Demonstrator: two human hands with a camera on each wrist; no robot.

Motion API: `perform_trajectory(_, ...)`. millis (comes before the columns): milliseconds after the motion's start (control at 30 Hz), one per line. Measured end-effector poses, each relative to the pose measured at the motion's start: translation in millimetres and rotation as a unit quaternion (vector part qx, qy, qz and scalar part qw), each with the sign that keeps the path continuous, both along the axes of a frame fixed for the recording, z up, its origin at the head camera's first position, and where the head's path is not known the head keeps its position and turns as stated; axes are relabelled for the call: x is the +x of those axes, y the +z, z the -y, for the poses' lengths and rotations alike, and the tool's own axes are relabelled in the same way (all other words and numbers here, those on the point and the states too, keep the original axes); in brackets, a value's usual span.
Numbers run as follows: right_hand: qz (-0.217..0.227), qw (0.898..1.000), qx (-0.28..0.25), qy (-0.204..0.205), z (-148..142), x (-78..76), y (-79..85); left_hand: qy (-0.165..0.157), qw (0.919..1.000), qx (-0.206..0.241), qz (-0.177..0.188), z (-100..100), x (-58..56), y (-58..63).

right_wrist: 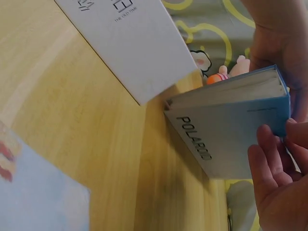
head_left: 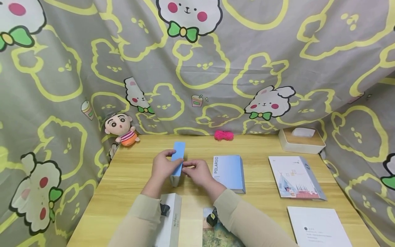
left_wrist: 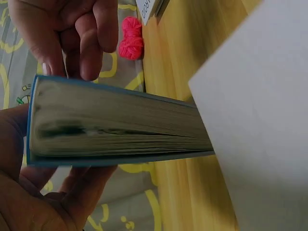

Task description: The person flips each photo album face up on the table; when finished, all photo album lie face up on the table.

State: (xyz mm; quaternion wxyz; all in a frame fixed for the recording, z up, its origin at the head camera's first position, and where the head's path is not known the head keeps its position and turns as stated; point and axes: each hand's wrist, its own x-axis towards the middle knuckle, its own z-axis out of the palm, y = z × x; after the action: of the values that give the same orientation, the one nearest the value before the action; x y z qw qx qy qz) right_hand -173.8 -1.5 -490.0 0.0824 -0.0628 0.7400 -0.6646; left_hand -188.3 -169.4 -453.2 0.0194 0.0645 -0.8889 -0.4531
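Observation:
A blue photo album [head_left: 179, 148] is held on edge with its narrow blue side up; whether it touches the table cannot be told. My left hand [head_left: 162, 166] grips it across its thickness. Its cover [right_wrist: 195, 139] reads POLAROID in the right wrist view, while the left wrist view shows its page edges [left_wrist: 110, 120]. Along the album's right side, my right hand [head_left: 199, 172] touches the cover near the top with loosely bent fingers. Another blue-and-white POLAROID album [head_left: 228, 173] lies right of that hand. Under my left forearm is a white box [head_left: 169, 219].
An album with a landscape picture [head_left: 220, 231] lies below my right wrist. Farther right are an illustrated album [head_left: 293, 178] and a white one [head_left: 318, 226]. Along the back stand a doll [head_left: 121, 129], pink yarn [head_left: 224, 135] and a tissue box [head_left: 300, 142], before a patterned curtain [head_left: 203, 68].

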Motion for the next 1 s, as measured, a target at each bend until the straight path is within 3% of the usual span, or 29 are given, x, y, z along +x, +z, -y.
perform_trajectory(233, -0.003, 1.0, 0.017, -0.01, 0.9, 0.3, -2.4, 0.01, 0.9999, -0.014, -0.002, -5.6, 0.5, 0.1)
perform_trajectory(500, -0.01, 1.0, 0.021, 0.001, 0.6, -0.4, -9.1, 0.026, 0.9997, 0.002, -0.004, -9.3, -1.2, -4.2)
perform_trajectory(800, 0.001, 0.987, 0.163, 0.007, 0.4, 0.8, -14.4, 0.031, 0.9993, -0.015, 0.017, -5.7, 1.5, -11.2)
perform_trajectory(1000, 0.001, 0.978, 0.208, 0.016, -0.6, -0.1, -16.7, 0.029, 0.9992, -0.005, 0.026, 1.9, 1.6, -17.9)
